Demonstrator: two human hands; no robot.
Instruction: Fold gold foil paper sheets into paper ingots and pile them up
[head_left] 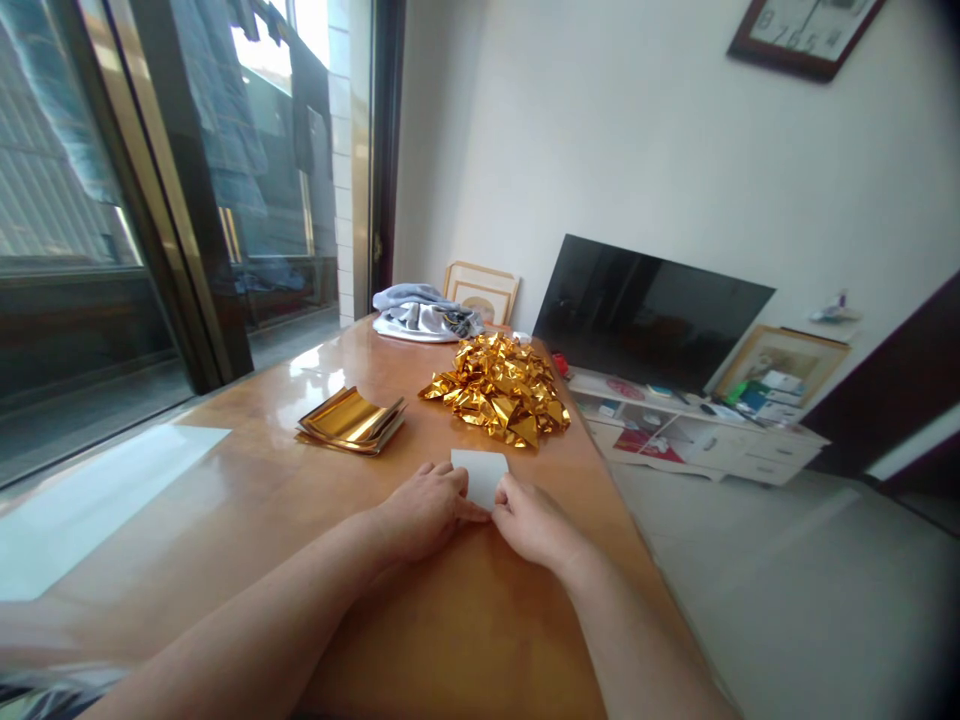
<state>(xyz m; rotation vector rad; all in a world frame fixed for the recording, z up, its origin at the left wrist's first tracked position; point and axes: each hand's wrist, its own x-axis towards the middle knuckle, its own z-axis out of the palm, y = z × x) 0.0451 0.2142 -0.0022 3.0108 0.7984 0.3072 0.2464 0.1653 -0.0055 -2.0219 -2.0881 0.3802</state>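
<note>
A small sheet of paper [480, 476], pale side up, lies on the wooden table [480, 640] between my hands. My left hand [427, 508] is closed at its near left edge, fingers bent and pressed down. On the near right edge, my right hand [531, 515] pinches the paper, its fingertips almost meeting the left ones. My fingers cover the sheet's near edge. Just beyond it rises a heap of folded gold foil paper pieces [502, 390]. A stack of flat gold foil sheets [351, 420], slightly curled, sits to the left of the heap.
Folded clothes [424, 312] rest at the table's far end. A pale rectangular sheet [97, 500] lies on the left side. Past the table's right edge stand a low white cabinet [697, 440] and a dark television [645, 315]. Glass sliding doors [180, 200] flank the left.
</note>
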